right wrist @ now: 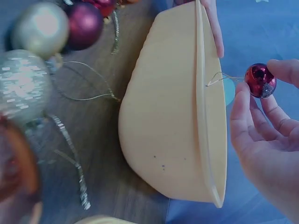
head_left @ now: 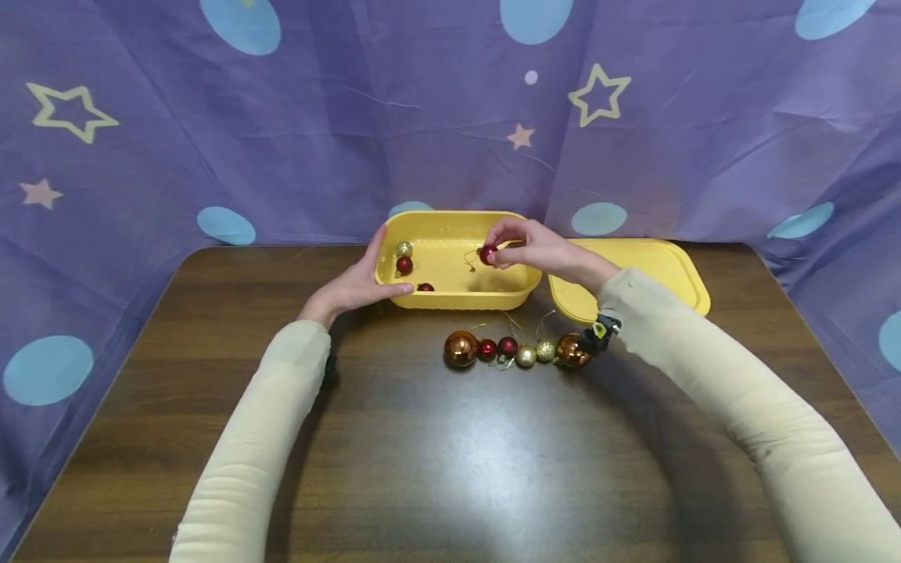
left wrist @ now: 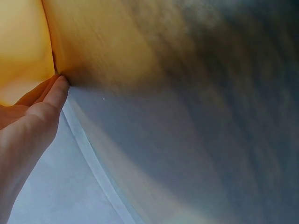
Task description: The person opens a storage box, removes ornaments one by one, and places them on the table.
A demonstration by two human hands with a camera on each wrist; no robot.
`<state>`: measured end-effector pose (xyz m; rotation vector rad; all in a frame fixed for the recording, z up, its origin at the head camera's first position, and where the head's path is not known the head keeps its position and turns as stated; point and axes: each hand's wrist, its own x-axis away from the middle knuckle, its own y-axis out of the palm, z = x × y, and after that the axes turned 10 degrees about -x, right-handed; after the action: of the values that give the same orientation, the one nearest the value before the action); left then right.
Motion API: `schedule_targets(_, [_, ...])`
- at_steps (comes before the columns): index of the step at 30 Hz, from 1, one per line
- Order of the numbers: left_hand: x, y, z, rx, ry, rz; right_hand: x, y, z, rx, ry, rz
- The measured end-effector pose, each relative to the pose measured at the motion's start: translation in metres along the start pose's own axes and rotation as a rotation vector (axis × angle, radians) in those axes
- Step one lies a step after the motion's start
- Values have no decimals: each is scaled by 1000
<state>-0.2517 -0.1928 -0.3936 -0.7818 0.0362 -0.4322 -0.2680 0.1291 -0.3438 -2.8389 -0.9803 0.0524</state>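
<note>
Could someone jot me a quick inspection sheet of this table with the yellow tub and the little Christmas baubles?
Surface: dark wooden table, glare patch in the middle.
Job's things: yellow tub holding three small baubles; red bauble held above it; row of six baubles in front.
Clutter: yellow lid beside the tub.
Hands: left hand holds the tub's end; right hand pinches the red bauble in its fingers.
Cables: nothing seen; only thin hanging threads on the baubles.
Surroundings: purple cloth with stars and dots.
</note>
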Motion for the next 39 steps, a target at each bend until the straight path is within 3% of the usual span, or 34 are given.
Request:
schedule_targets(8, [0, -3, -1, -3, 45, -1, 21, 0, -2, -34, -22, -59])
schedule_targets(17, [0, -4, 0, 7, 45, -14, 40, 1, 2, -6, -78, -125])
schedule_targets(31, [-3, -2, -3, -7, 41, 8, 62, 14, 3, -40, -42, -96])
schedule_targets(39, [-2, -4, 1, 9, 31, 0, 72, 31, 5, 208, -78, -25])
